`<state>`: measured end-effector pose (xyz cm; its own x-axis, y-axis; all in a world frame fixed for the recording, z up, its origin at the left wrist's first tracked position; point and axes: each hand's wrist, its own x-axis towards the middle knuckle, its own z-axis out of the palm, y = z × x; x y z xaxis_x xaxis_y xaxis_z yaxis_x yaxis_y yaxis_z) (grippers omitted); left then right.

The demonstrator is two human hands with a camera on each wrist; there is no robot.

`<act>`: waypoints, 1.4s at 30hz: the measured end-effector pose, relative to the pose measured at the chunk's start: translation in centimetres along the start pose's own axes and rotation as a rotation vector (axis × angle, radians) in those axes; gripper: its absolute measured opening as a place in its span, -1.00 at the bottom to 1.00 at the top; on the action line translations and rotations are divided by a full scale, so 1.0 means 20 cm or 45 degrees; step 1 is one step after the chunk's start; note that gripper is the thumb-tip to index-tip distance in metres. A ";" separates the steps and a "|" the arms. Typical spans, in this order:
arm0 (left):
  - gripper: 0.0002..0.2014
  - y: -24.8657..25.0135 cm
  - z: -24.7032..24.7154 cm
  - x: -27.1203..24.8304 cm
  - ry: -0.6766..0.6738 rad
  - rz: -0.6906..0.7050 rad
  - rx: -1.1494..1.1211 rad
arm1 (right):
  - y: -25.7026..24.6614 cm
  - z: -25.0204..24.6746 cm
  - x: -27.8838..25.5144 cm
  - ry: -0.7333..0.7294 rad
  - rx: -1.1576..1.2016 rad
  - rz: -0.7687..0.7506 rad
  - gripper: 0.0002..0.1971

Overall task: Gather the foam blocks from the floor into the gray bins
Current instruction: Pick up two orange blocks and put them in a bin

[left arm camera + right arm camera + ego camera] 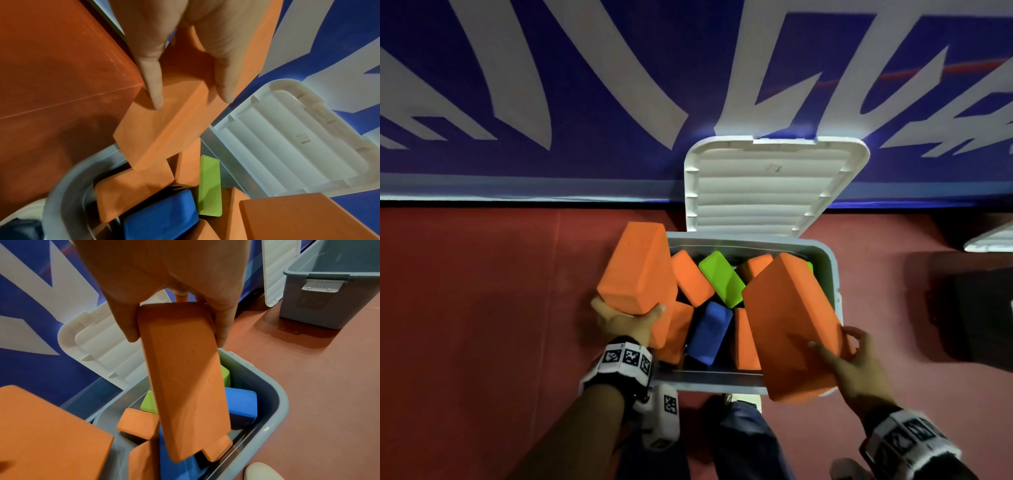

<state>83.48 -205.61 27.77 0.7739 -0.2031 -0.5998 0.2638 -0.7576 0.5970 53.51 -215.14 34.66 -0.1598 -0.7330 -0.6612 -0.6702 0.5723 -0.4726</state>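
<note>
A gray bin (828, 270) stands on the red floor with its white lid (774, 185) propped open against the wall. Inside lie several orange blocks, a green block (722, 279) and a blue block (710, 332). My left hand (626, 318) grips an orange block (637, 267) by its near end, above the bin's left rim. My right hand (849, 359) grips another orange block (794, 325), tilted over the bin's right side. In the left wrist view fingers (152, 81) clamp the orange block (164, 129). In the right wrist view the held orange block (185, 386) hangs into the bin (273, 410).
A second gray bin (333, 293) with its white lid (277, 269) stands open to the right. A blue wall with white lettering (551, 85) runs behind. My knees (743, 442) and a white shoe (261, 472) are at the bin's near side.
</note>
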 end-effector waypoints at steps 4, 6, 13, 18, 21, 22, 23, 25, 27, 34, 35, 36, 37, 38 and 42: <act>-0.05 -0.05 0.10 0.11 0.011 0.023 0.042 | 0.06 0.07 0.07 0.039 0.025 -0.002 -0.33; -0.05 -0.08 0.14 0.15 0.010 0.049 0.051 | 0.10 0.11 0.10 0.059 0.066 -0.013 -0.32; 0.14 -0.08 0.26 0.29 0.024 0.081 0.088 | 0.18 0.17 0.19 0.054 0.124 -0.014 -0.39; 0.04 -0.02 0.27 0.34 -0.001 0.168 0.144 | 0.21 0.18 0.19 0.061 0.145 -0.006 -0.34; 0.06 -0.02 0.26 0.34 -0.039 0.222 0.151 | 0.24 0.19 0.18 0.053 0.153 0.009 -0.26; 0.11 -0.02 0.25 0.34 -0.051 0.214 0.154 | 0.25 0.19 0.18 0.055 0.152 0.007 -0.27; 0.16 -0.04 0.24 0.33 -0.050 0.201 0.169 | 0.26 0.19 0.18 0.060 0.146 0.010 -0.30; 0.22 -0.08 0.21 0.31 -0.024 0.157 0.212 | 0.27 0.19 0.16 0.072 0.131 0.024 -0.40; 0.19 -0.12 0.18 0.26 -0.007 0.107 0.220 | 0.27 0.17 0.14 0.090 0.119 0.035 -0.42; 0.10 -0.25 0.19 0.18 -0.022 -0.023 0.101 | 0.26 0.22 0.13 0.069 0.260 0.095 -0.14; 0.16 -0.26 0.19 0.18 -0.054 -0.033 0.119 | 0.26 0.25 0.15 0.055 0.302 0.100 -0.10; 0.20 -0.26 0.19 0.19 -0.085 -0.036 0.141 | 0.26 0.27 0.18 0.034 0.350 0.093 -0.07; 0.21 -0.27 0.19 0.21 -0.096 -0.041 0.167 | 0.27 0.30 0.21 0.006 0.398 0.093 -0.06; 0.16 -0.26 0.18 0.24 -0.102 -0.038 0.178 | 0.27 0.33 0.23 -0.022 0.415 0.103 -0.10; 0.03 -0.24 0.15 0.29 -0.109 -0.089 0.136 | 0.33 0.39 0.33 0.019 0.108 0.158 -0.35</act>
<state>85.07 -204.98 19.85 0.7025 -0.1962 -0.6841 0.2494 -0.8324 0.4948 53.78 -213.39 22.56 -0.2485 -0.6599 -0.7091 -0.5814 0.6871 -0.4358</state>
